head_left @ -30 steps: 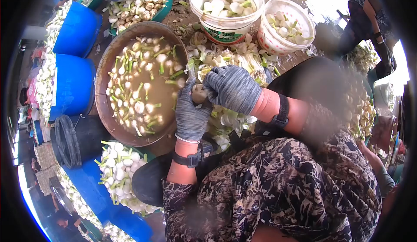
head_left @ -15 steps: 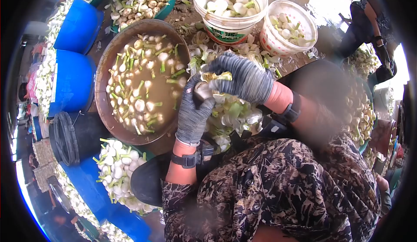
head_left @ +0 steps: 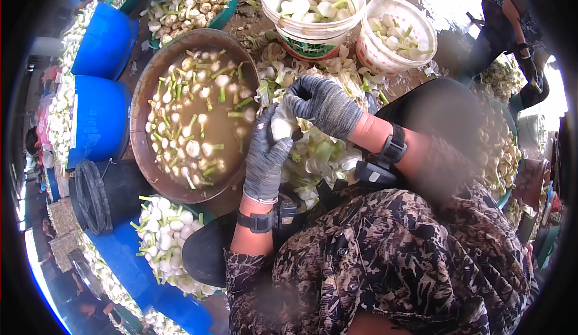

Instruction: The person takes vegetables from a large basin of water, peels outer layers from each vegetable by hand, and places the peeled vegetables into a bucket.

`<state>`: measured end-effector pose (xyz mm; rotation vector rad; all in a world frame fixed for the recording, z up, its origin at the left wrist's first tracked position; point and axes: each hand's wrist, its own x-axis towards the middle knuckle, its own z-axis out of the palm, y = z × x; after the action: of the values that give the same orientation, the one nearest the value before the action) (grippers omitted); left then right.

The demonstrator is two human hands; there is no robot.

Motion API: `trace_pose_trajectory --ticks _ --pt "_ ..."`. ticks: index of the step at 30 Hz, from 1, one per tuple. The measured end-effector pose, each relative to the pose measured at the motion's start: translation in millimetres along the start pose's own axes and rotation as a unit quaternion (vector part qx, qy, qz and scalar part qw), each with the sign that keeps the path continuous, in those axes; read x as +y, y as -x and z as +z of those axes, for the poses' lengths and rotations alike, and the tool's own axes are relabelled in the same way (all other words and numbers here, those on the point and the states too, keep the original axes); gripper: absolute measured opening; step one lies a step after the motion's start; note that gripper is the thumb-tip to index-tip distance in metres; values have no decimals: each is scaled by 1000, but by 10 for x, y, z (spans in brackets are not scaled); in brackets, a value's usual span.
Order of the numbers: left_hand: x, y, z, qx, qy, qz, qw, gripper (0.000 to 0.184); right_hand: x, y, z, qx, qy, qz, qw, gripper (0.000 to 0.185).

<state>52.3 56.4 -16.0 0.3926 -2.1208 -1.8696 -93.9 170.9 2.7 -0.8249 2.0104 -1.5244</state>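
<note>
A white garlic bulb sits in the grip of my left hand, which wears a grey knit glove. My right hand, gloved the same way, is at the bulb's upper right with its fingers curled in a pinch; what is between the fingertips is hidden. Left of my hands stands a wide brown basin of murky water, with garlic bulbs and green stem stubs floating in it. Loose garlic peels are heaped below and behind my hands.
Two white buckets, one larger and one smaller, hold trimmed bulbs at the back. Blue tubs and a black bucket line the left. Piled garlic lies near my left knee. Another person is at far right.
My right hand has drawn in its fingers and shifted slightly left and down. The yellowish-green piece by its fingers no longer shows, and more of the bulb's white surface is visible.
</note>
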Motion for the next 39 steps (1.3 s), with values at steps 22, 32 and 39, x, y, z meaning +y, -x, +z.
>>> trace_pose_trajectory --ticks 22,32,39 --pt "-381 -278 -4 82 575 -177 794 37 -12 -70 -492 -141 -380 134 904 20" --pt "-121 -326 232 66 477 -128 867 38 15 -12 -247 -21 87 11 996 35" --pt "-161 -264 326 116 203 -68 970 30 148 -17 -156 -46 71 47 995 32"
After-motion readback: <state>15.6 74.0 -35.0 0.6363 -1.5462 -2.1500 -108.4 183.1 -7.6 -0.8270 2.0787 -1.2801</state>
